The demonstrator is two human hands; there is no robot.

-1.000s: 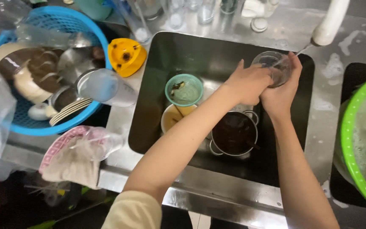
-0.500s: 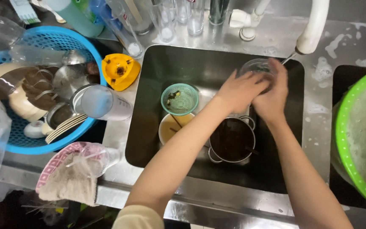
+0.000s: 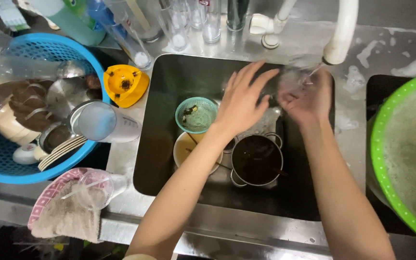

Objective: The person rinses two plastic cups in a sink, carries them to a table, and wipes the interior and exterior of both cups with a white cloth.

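Under the tap point(image 3: 341, 31), blurred glass point(image 3: 292, 82), both hands point(image 3: 278, 98) around it

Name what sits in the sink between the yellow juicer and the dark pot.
In the head view, a small teal strainer basket and a cream bowl sit between the yellow juicer and dark pot.

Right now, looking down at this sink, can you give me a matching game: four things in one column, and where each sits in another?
Things:
1. Dark pot
2. Small green strainer
3. Yellow juicer
4. Blue basket

Places:
A. On the counter, left of the sink
B. In the sink, below the left hand
C. Far left, full of dishes
D. In the sink, beside the left wrist

Pairs: 1-B, 2-D, 3-A, 4-C
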